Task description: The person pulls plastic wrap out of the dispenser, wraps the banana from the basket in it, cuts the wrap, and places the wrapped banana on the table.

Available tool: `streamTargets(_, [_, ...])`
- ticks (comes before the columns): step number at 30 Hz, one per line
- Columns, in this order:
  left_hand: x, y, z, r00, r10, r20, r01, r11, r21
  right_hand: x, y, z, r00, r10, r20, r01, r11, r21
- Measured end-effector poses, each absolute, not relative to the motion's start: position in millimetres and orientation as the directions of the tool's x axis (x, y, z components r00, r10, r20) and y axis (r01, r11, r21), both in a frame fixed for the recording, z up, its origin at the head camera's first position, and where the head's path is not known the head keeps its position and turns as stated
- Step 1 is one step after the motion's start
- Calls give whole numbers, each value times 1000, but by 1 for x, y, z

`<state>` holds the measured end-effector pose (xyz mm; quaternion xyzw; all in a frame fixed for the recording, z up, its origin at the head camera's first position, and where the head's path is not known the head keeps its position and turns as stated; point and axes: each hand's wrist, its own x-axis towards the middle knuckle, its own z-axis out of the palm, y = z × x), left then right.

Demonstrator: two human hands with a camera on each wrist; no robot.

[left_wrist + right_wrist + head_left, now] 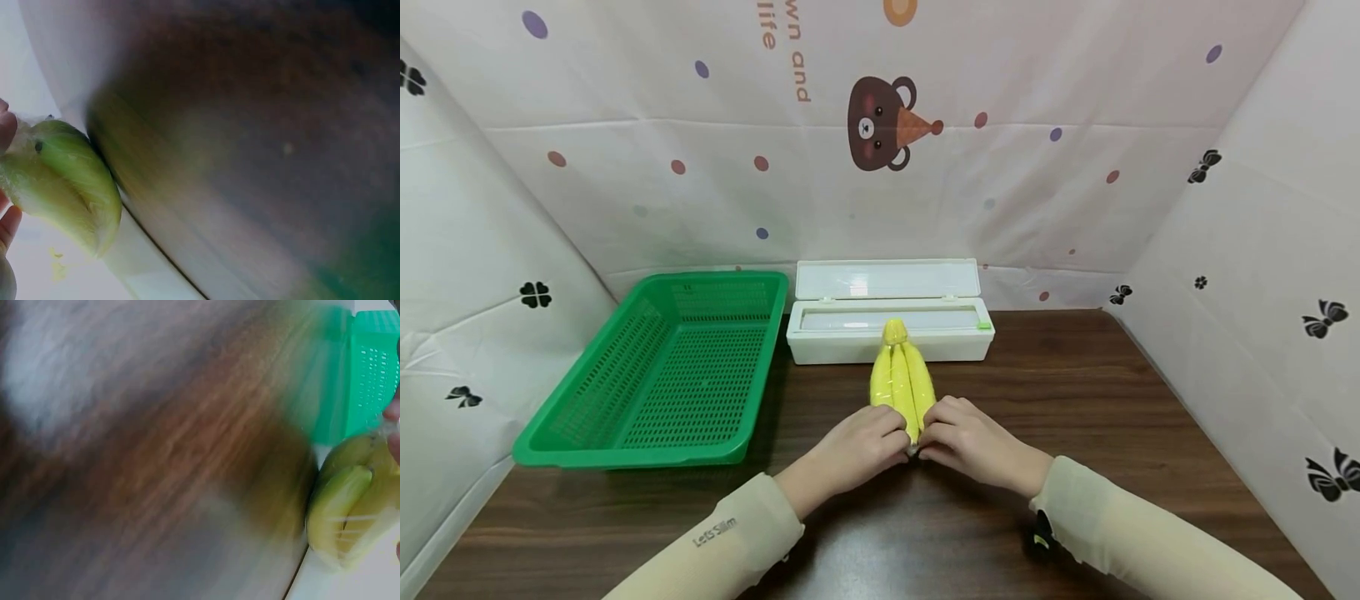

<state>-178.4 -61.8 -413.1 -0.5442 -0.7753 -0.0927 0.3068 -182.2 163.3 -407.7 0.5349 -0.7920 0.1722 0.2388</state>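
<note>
A bunch of yellow bananas (901, 375), covered in shiny clear plastic wrap, is at the middle of the table, stem end pointing away. My left hand (871, 437) pinches the wrap at the near end from the left. From the right, my right hand (966, 437) pinches at the same end, its curled fingers close to the left ones. In the left wrist view, fingertips (7, 131) grip the gathered film at the end of the bananas (69, 181). Part of the right fingers shows beside the wrapped bananas (350, 506) in the right wrist view.
A white cling film box (891, 346) with its lid raised stands behind the bananas; a green slider sits at its right end. To the left is a green perforated basket (752, 400). The brown wooden table (1060, 392) meets patterned white sheeting (1037, 208) at the back and sides.
</note>
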Motion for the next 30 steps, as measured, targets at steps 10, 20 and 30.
streamTargets(10, [-178,-61,-409,-171,795,582,894,373,-246,-184,162,-409,-293,-765,573,-935,355,-3])
streamTargets(20, [-177,-60,-412,-209,786,581,865,426,-265,-182,155,-414,-324,-762,560,-916,401,17])
streamTargets(30, [-176,-58,-420,-259,739,622,873,455,-178,-176,158,-419,-345,-739,578,-889,454,50])
